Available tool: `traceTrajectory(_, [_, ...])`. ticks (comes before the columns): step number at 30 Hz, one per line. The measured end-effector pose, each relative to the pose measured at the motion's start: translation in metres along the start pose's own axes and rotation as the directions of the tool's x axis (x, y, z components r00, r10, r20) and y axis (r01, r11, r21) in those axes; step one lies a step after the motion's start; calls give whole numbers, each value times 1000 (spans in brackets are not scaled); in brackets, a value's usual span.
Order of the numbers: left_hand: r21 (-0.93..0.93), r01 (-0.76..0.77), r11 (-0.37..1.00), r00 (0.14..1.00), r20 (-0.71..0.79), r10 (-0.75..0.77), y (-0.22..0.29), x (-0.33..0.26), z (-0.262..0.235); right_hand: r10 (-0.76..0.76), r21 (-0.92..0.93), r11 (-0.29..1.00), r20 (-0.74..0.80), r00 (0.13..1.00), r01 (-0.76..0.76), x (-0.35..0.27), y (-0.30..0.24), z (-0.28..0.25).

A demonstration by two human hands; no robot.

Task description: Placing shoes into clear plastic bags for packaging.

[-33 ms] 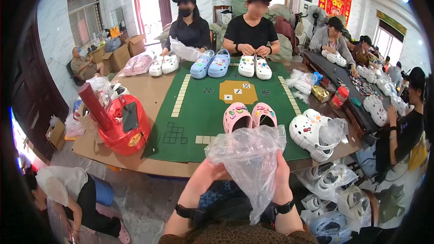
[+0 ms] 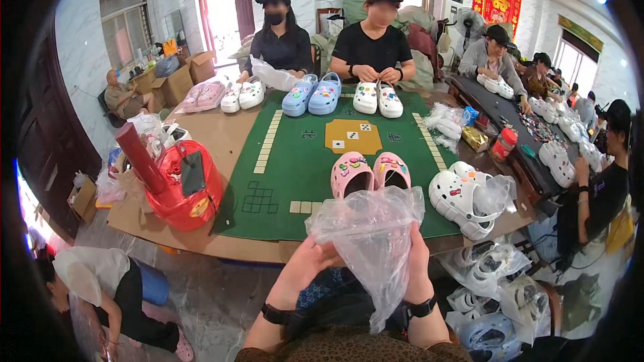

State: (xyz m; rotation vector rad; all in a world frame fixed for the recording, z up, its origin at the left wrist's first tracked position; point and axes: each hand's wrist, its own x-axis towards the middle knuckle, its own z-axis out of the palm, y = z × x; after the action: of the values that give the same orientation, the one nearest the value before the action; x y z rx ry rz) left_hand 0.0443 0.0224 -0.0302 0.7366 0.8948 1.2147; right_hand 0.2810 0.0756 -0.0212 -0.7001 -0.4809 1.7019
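A pair of pink clogs (image 2: 350,173) with colourful charms stands at the near edge of the green mat (image 2: 268,161), toes pointing away from me. A clear plastic bag (image 2: 365,234) hangs crumpled between my hands, and its upper edge covers the clogs' heels. My left hand (image 2: 310,263) grips the bag's left side with curled fingers, partly behind the film. On the other side my right hand (image 2: 418,265) pinches the bag's edge, its fingertips partly hidden by plastic. Right of the pink pair, white clogs (image 2: 463,194) with charms lie with clear plastic around their heels.
Blue clogs (image 2: 312,97) and white clogs (image 2: 377,99) stand across the table before two people. At the left, a red bag (image 2: 191,191) carries a dark phone (image 2: 193,173). A red-lidded jar (image 2: 503,145) is at the right. Bagged clogs (image 2: 486,265) are piled below the table's right edge.
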Motion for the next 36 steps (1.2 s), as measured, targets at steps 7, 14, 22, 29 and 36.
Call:
traceTrajectory(7, [-184,-156,971,986,-79,144,-10,0,-22,-59,-74,995,91,994,66,4,-3,-3])
traceTrajectory(14, [325,-394,859,737,-447,507,13,-7,-37,-297,-364,884,47,954,293,11,-7,-21])
traceTrajectory(22, [284,-499,819,622,-540,567,0,3,-73,-299,-430,819,245,922,380,11,-6,-17])
traceTrajectory(29, [113,-572,813,569,-659,492,-14,9,-101,12,-743,586,407,913,323,3,-2,-17])
traceTrajectory(36, [931,-86,355,302,-316,900,6,-13,-71,-190,-770,468,392,900,435,18,20,-15])
